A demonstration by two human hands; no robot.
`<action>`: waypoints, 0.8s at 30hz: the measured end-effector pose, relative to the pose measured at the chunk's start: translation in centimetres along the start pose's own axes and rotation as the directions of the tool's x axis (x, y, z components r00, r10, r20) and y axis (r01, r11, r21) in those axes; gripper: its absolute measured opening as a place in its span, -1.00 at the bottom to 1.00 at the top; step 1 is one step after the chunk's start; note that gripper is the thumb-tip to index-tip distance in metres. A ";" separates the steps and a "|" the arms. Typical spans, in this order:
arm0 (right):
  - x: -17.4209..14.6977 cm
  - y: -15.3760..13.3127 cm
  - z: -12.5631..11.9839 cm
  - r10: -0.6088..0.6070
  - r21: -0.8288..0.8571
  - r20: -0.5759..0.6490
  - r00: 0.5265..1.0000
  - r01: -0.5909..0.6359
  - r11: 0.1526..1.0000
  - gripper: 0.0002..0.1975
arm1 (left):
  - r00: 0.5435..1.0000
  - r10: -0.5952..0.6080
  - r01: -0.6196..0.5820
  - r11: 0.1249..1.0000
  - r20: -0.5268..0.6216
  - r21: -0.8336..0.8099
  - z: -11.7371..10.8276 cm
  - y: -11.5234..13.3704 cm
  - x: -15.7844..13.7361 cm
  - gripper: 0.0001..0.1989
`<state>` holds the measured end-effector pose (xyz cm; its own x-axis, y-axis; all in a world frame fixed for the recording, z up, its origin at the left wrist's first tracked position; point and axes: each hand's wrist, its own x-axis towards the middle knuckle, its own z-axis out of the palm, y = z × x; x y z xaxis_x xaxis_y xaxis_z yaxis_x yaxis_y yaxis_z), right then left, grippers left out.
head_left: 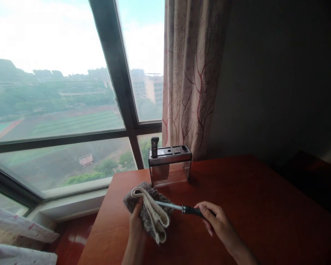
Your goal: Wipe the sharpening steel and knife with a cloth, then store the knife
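Note:
My left hand (136,221) grips a folded grey and cream cloth (151,209), its thumb pressed on the near side. A sharpening steel (169,204), with a metal rod and a black handle, runs into the fold of that cloth, so its tip is hidden. The handle's end is in my right hand (216,222), whose fingers are closed around it. Just behind the cloth stands a clear-sided knife block (169,152) with a metal top. One black-handled knife (154,147) sits upright in its left slot, and other slots show as dark openings.
Everything is over a reddish-brown wooden table (237,191). A window with a dark frame (127,110) lies beyond its left side. A patterned curtain (193,73) hangs behind the block, and more curtain fabric (19,235) shows at lower left. The right side is dark.

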<state>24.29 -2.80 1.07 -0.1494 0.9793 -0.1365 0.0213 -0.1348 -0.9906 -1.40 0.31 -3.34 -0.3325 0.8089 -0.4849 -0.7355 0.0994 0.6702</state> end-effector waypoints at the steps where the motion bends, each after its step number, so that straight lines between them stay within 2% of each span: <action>1: 0.0 0.0 -0.1 0.000 0.012 -0.013 1.000 0.000 1.000 -0.52 | 1.000 -0.022 0.023 0.999 0.017 -0.026 0.1 -0.2 -0.1 -0.62; 3: 0.0 0.0 0.0 -0.001 0.034 -0.028 1.000 0.001 0.999 -0.53 | 0.998 -0.050 0.053 0.997 0.049 -0.057 0.4 -0.7 -0.5 -0.60; 6: 0.0 0.2 0.8 0.010 0.049 0.000 1.000 -0.010 0.999 -0.54 | 0.998 -0.015 0.016 1.000 0.058 -0.025 0.9 -1.7 -1.0 -0.53; 10: 0.4 1.1 3.2 0.007 0.062 0.040 0.999 -0.009 0.998 -0.51 | 0.990 0.055 -0.062 0.997 0.129 0.048 1.6 -3.1 -2.1 -0.47; 13: 0.7 1.9 4.9 -0.008 0.060 0.039 0.999 0.006 0.998 -0.48 | 0.979 0.045 -0.064 0.994 0.197 0.087 1.8 -3.8 -2.6 -0.51; 15: 0.8 2.2 5.6 -0.016 0.040 0.029 0.999 0.015 0.999 -0.46 | 0.979 0.033 -0.056 0.992 0.203 0.111 1.7 -3.9 -2.6 -0.52; 19: 0.5 1.9 5.4 -0.054 -0.089 0.031 0.998 0.057 0.994 -0.47 | 0.981 0.040 -0.064 0.991 0.188 0.121 1.4 -3.6 -2.1 -0.52; 24: 0.1 0.4 3.7 -0.233 -0.342 0.062 0.971 0.240 0.909 -0.63 | 0.989 0.038 -0.050 0.995 0.141 0.083 1.4 -2.6 -1.5 -0.51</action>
<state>20.58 -3.30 0.63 -0.2111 0.9725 0.0982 0.3215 0.1639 -0.9326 1.81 -0.37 -3.52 -0.2739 0.8857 -0.3748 -0.6662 0.1063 0.7382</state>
